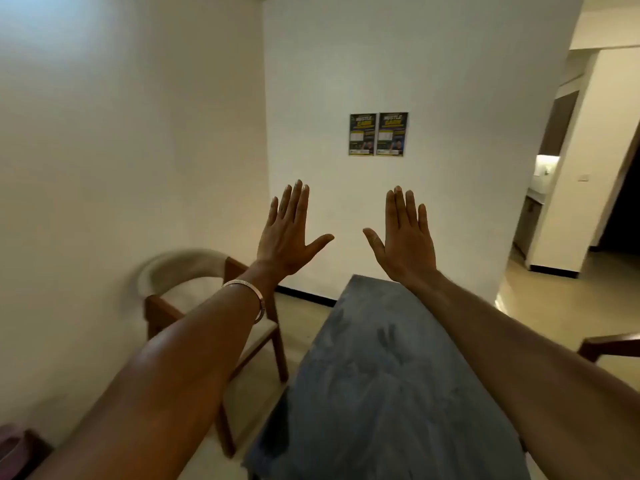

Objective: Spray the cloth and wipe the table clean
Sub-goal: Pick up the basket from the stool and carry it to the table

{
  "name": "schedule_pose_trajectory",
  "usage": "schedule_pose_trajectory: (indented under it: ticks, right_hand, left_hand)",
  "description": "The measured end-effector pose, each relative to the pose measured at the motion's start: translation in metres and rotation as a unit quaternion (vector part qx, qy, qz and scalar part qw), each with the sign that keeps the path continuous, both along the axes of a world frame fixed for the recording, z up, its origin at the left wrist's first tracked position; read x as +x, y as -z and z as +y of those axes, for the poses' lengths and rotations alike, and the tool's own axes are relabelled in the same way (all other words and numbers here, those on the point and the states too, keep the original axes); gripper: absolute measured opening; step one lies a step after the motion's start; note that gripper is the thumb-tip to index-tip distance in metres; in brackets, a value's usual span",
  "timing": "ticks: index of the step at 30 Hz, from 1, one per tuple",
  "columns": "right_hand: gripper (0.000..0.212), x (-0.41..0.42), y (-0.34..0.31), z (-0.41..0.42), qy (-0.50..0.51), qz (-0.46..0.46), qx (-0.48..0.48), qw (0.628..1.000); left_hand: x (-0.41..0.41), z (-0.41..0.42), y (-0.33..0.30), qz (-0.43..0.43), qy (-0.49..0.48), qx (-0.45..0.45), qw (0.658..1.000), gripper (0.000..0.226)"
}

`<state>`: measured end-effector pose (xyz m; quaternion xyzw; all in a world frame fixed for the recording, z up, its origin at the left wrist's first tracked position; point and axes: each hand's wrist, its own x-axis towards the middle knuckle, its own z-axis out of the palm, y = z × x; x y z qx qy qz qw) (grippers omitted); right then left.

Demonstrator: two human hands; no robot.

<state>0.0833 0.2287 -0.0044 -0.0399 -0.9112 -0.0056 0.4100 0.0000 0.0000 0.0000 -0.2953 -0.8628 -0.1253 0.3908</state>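
Both bare forearms reach over the grey-blue mottled worktop; our left hand and right hand spread flat, holding nothing. We see no cloth or spray; searching blind risks bumping the wooden chair.

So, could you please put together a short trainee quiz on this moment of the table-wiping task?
1. True or false: the left hand holds a spray bottle.
2. Which wrist wears the bracelet? A) left B) right
3. What hangs on the far wall?

Key: 1. False; both it and the right hand are open and empty above the table. 2. A. 3. Two posters, side by side.
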Motion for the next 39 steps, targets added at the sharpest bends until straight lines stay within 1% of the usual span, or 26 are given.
schedule_pose_trajectory:
  ticks: [4, 9, 14, 18, 22, 27, 31, 36, 39]
  right_hand:
    - [0.085, -0.011, 0.016, -0.05, -0.034, -0.033, 0.001, 0.999]
    - [0.085, -0.031, 0.041, -0.129, -0.086, -0.069, 0.009, 0.994]
    - [0.086, -0.043, 0.062, -0.221, -0.136, -0.101, 0.01, 0.986]
    - [0.089, -0.053, 0.079, -0.304, -0.175, -0.124, 0.003, 0.977]
    - [0.084, -0.066, 0.099, -0.381, -0.214, -0.138, 0.008, 0.967]
    - [0.087, -0.086, 0.126, -0.467, -0.265, -0.163, 0.021, 0.95]
    - [0.089, -0.11, 0.145, -0.531, -0.297, -0.181, 0.031, 0.937]
    - [0.087, -0.157, 0.175, -0.605, -0.335, -0.206, 0.056, 0.918]
    - [0.091, -0.19, 0.197, -0.644, -0.358, -0.222, 0.067, 0.905]
  left_hand:
    - [0.006, -0.062, 0.015, -0.027, -0.07, -0.001, 0.997, 0.101]
    - [0.013, -0.161, 0.044, -0.069, -0.126, 0.002, 0.99, 0.1]
    - [0.025, -0.259, 0.078, -0.087, -0.187, -0.014, 0.978, 0.1]
    - [0.035, -0.334, 0.099, -0.116, -0.229, -0.002, 0.966, 0.101]
    - [0.044, -0.407, 0.121, -0.133, -0.272, 0.014, 0.953, 0.1]
    - [0.055, -0.493, 0.15, -0.156, -0.327, 0.04, 0.931, 0.097]
    - [0.056, -0.553, 0.177, -0.183, -0.374, 0.055, 0.907, 0.094]
    - [0.038, -0.618, 0.209, -0.217, -0.431, 0.07, 0.873, 0.095]
    - [0.023, -0.648, 0.232, -0.234, -0.46, 0.075, 0.853, 0.095]
